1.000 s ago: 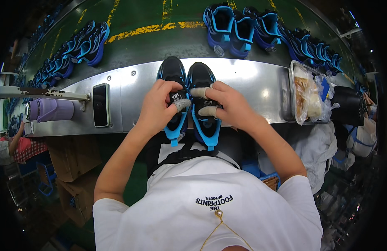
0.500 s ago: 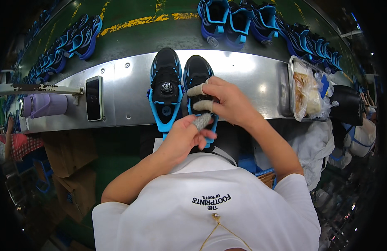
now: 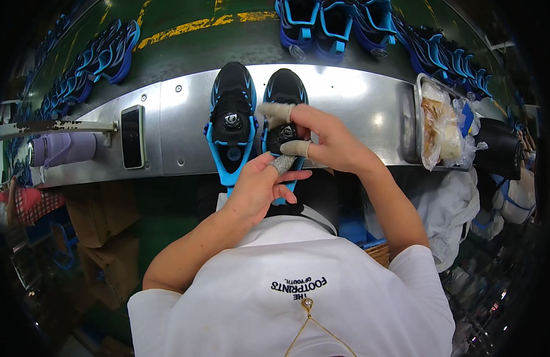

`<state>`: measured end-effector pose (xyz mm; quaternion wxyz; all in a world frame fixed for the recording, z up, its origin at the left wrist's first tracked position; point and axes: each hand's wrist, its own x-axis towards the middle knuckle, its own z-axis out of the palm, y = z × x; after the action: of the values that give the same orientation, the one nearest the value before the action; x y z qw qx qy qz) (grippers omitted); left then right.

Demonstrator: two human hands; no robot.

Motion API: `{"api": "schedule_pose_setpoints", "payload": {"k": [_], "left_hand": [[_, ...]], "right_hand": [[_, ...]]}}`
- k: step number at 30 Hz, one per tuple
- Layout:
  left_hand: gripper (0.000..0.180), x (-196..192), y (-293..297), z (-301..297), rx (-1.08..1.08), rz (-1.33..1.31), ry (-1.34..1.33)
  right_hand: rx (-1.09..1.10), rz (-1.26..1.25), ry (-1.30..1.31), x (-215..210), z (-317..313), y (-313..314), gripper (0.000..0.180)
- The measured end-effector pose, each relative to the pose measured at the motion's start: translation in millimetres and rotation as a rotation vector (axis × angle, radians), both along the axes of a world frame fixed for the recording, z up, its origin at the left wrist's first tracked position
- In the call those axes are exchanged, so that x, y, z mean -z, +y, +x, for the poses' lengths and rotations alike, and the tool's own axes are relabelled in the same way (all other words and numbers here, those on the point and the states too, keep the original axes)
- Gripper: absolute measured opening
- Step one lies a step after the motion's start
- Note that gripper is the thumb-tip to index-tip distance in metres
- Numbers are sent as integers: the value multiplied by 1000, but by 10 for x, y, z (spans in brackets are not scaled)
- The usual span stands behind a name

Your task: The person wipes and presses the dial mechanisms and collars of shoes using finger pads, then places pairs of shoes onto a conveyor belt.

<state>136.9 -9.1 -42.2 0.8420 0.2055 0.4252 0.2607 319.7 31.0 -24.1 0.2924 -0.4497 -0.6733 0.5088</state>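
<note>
Two black and blue sneakers, a left one [image 3: 232, 89] and a right one [image 3: 285, 86], lie side by side with toes pointing away from me. Each has a round dial on its tongue. My right hand [image 3: 331, 138] is over the right sneaker, its covered thumb and forefinger spread on either side of the dial [image 3: 287, 132]. Pale cots cover those two fingertips. At that sneaker's heel opening is my left hand [image 3: 258, 187], fingers loosely apart, one wrapped in grey. It partly hides the collar, and I see nothing held in it.
The sneakers rest on a metal ledge [image 3: 358, 113]. A phone [image 3: 132, 138] and a purple bottle [image 3: 66, 149] are to the left, and a metal tray [image 3: 419, 128] with bagged items is to the right. More sneakers [image 3: 334, 30] stand beyond on the green surface. Cardboard boxes [image 3: 102, 217] sit lower left.
My right thumb and forefinger have moved apart, uncovering the right sneaker's dial. My left hand has shifted slightly to the left, its fingers now less blurred.
</note>
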Motion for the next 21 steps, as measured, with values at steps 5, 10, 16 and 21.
{"api": "schedule_pose_setpoints", "payload": {"k": [5,10,16,21], "left_hand": [[25,-35,19,61,-18,-7,0],[29,-4,11,58,-3,-5,19],[29,24,-3,67,-44,-20,-10],[30,11,8,58,-24,3,1]], "right_hand": [[172,252,-170,168,-81,-127,35],[64,84,125,150,33,-32,33],[239,325,-188,247,-84,-166,35],[80,190,36,179,7,-33,37]]}}
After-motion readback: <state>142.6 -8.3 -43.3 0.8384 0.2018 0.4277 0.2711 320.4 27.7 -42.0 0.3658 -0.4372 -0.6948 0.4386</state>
